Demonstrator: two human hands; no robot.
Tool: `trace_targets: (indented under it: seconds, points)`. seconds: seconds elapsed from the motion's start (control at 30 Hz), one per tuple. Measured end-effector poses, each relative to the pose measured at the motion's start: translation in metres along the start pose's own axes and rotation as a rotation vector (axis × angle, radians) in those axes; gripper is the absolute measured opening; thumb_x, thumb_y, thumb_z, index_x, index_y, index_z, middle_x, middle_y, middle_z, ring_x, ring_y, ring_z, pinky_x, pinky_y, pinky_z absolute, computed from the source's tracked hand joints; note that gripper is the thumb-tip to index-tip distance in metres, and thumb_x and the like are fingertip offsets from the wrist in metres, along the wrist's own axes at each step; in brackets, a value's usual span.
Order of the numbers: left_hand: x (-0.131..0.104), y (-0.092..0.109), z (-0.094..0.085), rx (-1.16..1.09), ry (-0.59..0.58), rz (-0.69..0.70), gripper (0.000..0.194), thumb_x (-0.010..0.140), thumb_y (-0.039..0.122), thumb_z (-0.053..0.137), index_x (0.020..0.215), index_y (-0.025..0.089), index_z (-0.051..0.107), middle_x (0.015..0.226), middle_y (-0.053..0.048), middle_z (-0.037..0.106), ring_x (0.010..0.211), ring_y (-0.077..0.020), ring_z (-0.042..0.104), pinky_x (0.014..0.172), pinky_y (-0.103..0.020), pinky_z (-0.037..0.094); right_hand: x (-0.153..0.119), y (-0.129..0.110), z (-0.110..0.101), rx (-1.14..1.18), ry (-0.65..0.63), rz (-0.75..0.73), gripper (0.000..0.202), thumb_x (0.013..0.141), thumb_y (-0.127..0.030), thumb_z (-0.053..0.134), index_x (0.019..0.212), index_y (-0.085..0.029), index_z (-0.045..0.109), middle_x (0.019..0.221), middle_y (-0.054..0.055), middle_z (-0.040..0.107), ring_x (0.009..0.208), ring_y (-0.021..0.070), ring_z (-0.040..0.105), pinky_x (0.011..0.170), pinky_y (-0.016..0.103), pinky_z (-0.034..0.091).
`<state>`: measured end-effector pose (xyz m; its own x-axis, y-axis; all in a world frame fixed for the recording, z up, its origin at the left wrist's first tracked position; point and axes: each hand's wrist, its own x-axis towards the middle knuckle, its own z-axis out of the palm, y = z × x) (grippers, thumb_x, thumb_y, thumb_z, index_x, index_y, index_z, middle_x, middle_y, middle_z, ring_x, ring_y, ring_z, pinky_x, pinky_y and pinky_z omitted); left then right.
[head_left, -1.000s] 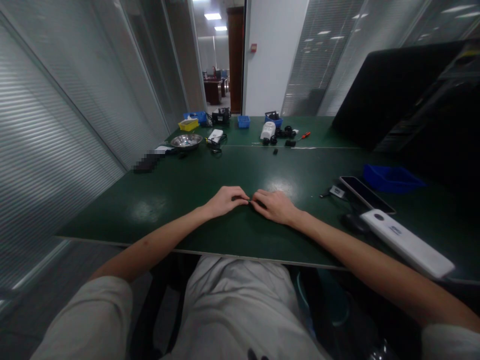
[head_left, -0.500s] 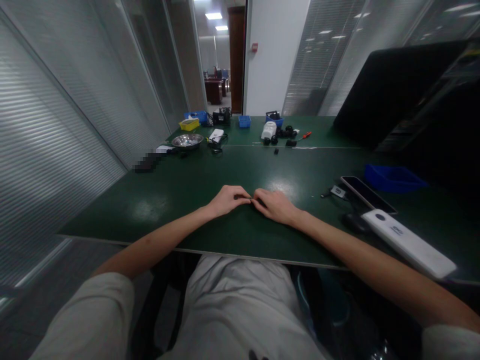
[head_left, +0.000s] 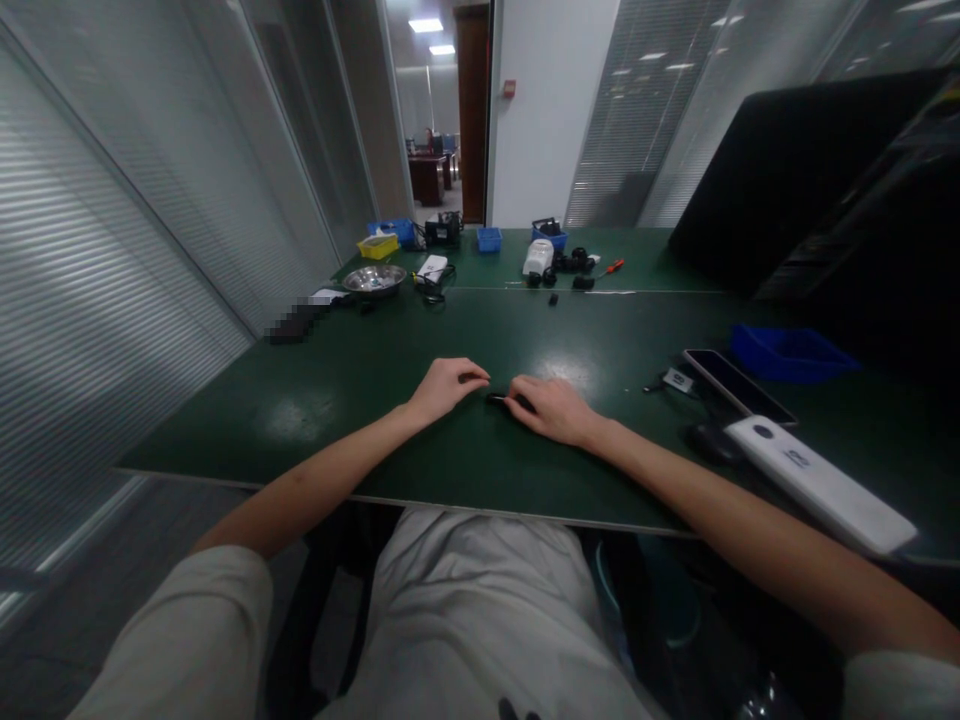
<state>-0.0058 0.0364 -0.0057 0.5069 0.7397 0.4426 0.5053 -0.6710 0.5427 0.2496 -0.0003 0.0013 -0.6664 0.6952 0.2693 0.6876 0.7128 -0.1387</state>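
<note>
Near edge of the green counter: right hand, fingers closed on a small dark object that projects toward the left hand. Left hand: thumb and fingertips nearly together, apart from the object; whether anything is pinched cannot be told. Beyond: metal bowl, far left; screwdriver, far right.

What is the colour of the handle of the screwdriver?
The screwdriver handle is orange-red, seen in the head view.

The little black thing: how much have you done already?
Done: nothing looks clearly finished. In hand: the right hand pinches the black thing; the left hand hovers close by. Left to do: I can't tell, but a black bit lies loose on the table.
</note>
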Motion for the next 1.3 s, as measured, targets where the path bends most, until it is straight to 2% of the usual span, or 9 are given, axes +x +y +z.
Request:
trace_targets:
  seconds: [0.17, 0.27, 0.43, 0.5, 0.67, 0.8, 0.93, 1.2, 1.3]
  points:
    - [0.003, -0.005, -0.002, 0.227, -0.080, 0.112, 0.020, 0.100, 0.027, 0.060, 0.101, 0.019, 0.079, 0.104, -0.008, 0.074, 0.100, -0.0227, 0.063, 0.091, -0.035, 0.049, 0.001, -0.001, -0.001, 0.011, 0.001, 0.009, 0.026, 0.106, -0.043, 0.043, 0.103, -0.022, 0.059, 0.097, 0.004, 0.069, 0.072, 0.0165, 0.060, 0.063, 0.030, 0.030]
    - [-0.001, -0.004, -0.001, 0.225, -0.104, 0.139, 0.024, 0.103, 0.024, 0.055, 0.106, 0.020, 0.078, 0.109, -0.008, 0.072, 0.103, -0.0225, 0.062, 0.093, -0.035, 0.050, 0.001, 0.000, -0.001, 0.014, 0.002, 0.012, 0.026, 0.106, -0.042, 0.043, 0.103, -0.023, 0.060, 0.097, 0.004, 0.069, 0.073, 0.0165, 0.060, 0.063, 0.029, 0.031]
    - [-0.007, 0.008, -0.002, 0.176, -0.060, 0.123, 0.032, 0.101, 0.015, 0.049, 0.120, 0.019, 0.074, 0.118, -0.009, 0.069, 0.109, -0.0230, 0.061, 0.099, -0.037, 0.049, -0.001, 0.001, -0.001, 0.037, 0.024, -0.009, 0.026, 0.106, -0.042, 0.043, 0.104, -0.022, 0.059, 0.097, 0.004, 0.068, 0.075, 0.0165, 0.060, 0.064, 0.029, 0.032]
    - [-0.008, 0.016, -0.002, 0.146, -0.105, 0.152, 0.033, 0.097, 0.013, 0.052, 0.124, 0.018, 0.072, 0.119, -0.010, 0.069, 0.111, -0.0237, 0.061, 0.101, -0.037, 0.048, -0.002, 0.002, -0.002, 0.048, 0.036, -0.015, 0.026, 0.106, -0.042, 0.043, 0.105, -0.022, 0.060, 0.098, 0.005, 0.068, 0.076, 0.0165, 0.060, 0.065, 0.029, 0.033]
    - [-0.008, 0.028, 0.002, 0.127, -0.195, 0.185, 0.033, 0.096, 0.030, 0.066, 0.126, 0.015, 0.068, 0.116, -0.012, 0.070, 0.104, -0.0250, 0.060, 0.094, -0.038, 0.050, -0.004, 0.002, -0.002, 0.054, 0.086, -0.022, 0.029, 0.107, -0.042, 0.042, 0.105, -0.020, 0.061, 0.099, 0.006, 0.069, 0.077, 0.0164, 0.059, 0.066, 0.028, 0.034]
    - [-0.007, 0.024, 0.004, 0.139, -0.156, 0.174, 0.022, 0.100, 0.031, 0.062, 0.113, 0.017, 0.072, 0.110, -0.010, 0.071, 0.103, -0.0239, 0.061, 0.094, -0.037, 0.049, -0.005, 0.003, -0.001, 0.061, 0.105, -0.031, 0.030, 0.107, -0.043, 0.042, 0.104, -0.021, 0.062, 0.097, 0.006, 0.069, 0.077, 0.0167, 0.060, 0.066, 0.029, 0.035]
    - [-0.007, 0.017, 0.002, 0.140, -0.083, 0.148, 0.021, 0.101, 0.029, 0.061, 0.114, 0.019, 0.074, 0.115, -0.009, 0.071, 0.111, -0.0241, 0.060, 0.100, -0.038, 0.047, -0.004, 0.003, -0.001, 0.063, 0.112, -0.034, 0.029, 0.106, -0.043, 0.043, 0.104, -0.021, 0.062, 0.099, 0.006, 0.069, 0.078, 0.0168, 0.061, 0.066, 0.029, 0.035]
    - [-0.010, 0.017, 0.005, 0.157, -0.132, 0.107, 0.027, 0.104, 0.028, 0.053, 0.122, 0.020, 0.072, 0.117, -0.009, 0.073, 0.107, -0.0230, 0.065, 0.097, -0.036, 0.049, -0.005, 0.000, -0.005, 0.074, 0.088, -0.023, 0.028, 0.106, -0.042, 0.043, 0.105, -0.021, 0.062, 0.100, 0.006, 0.069, 0.079, 0.0169, 0.061, 0.066, 0.029, 0.035]
    - [-0.010, 0.008, -0.004, 0.138, -0.150, 0.075, 0.028, 0.104, 0.030, 0.054, 0.122, 0.020, 0.073, 0.118, -0.009, 0.073, 0.109, -0.0231, 0.065, 0.100, -0.036, 0.048, -0.005, 0.001, -0.005, 0.063, 0.093, -0.029, 0.028, 0.106, -0.042, 0.043, 0.105, -0.021, 0.062, 0.098, 0.005, 0.069, 0.078, 0.0165, 0.060, 0.066, 0.029, 0.034]
